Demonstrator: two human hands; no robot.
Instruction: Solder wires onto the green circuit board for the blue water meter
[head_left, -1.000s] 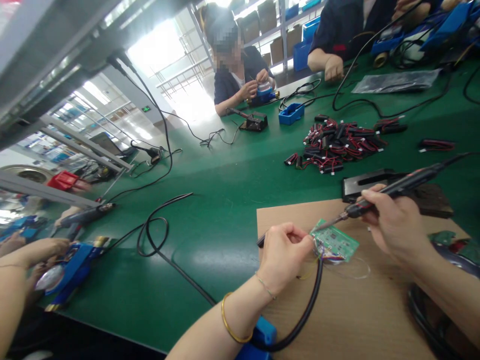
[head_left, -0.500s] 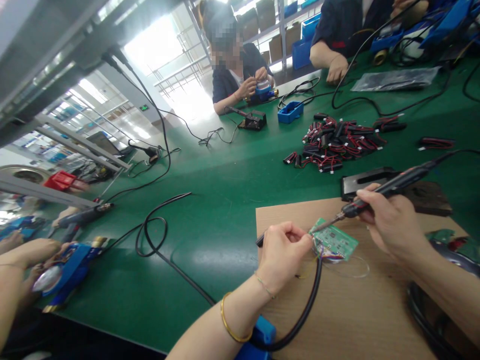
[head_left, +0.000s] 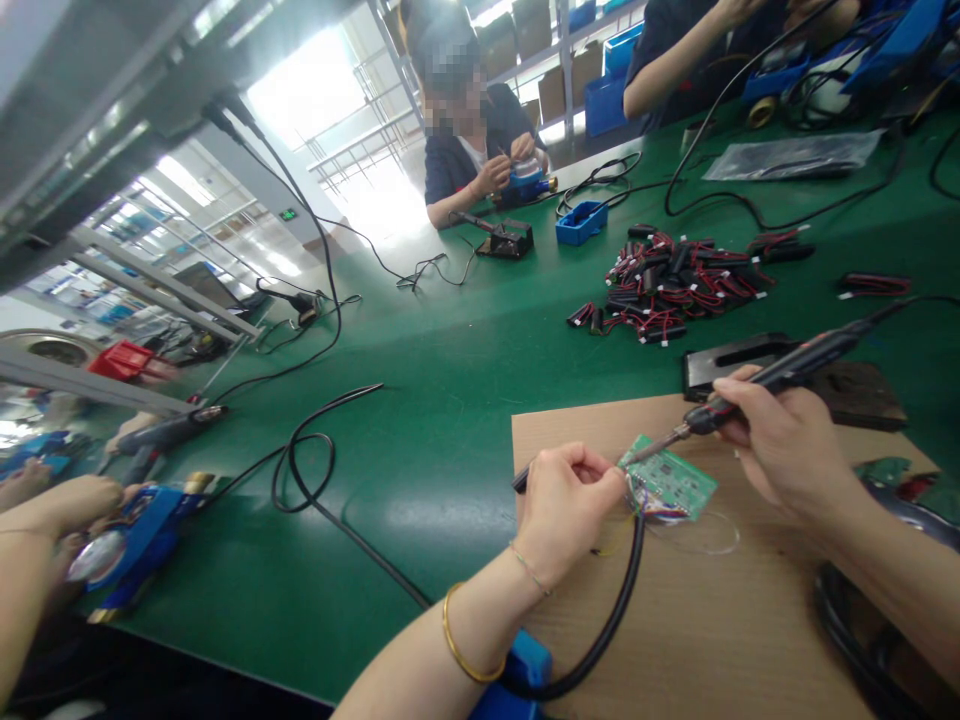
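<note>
The small green circuit board [head_left: 670, 482] lies flat on a brown cardboard sheet [head_left: 697, 620] on the green bench [head_left: 450, 400], just right of the left hand [head_left: 566, 515] and below the right hand [head_left: 780, 445]. The left hand is clenched at the board's near-left corner, pinching what looks like a thin wire there; the exact item between the fingertips is too small to tell. A thick black cable [head_left: 607, 625] curves from under that hand toward a blue plastic housing [head_left: 525, 675] by the wrist. The right hand grips a black pen-shaped soldering iron [head_left: 780, 375] like a pencil, its metal tip touching or just above the board's left edge, close to the left hand's fingertips.

The step in hand appears to be soldering a lead to the board's edge. The next move would seem to call for a steady tip on the joint and a still left hand.

Beyond the right hand sits a pile of black parts with red wires [head_left: 675, 280]; other people work at the far edge.
</note>
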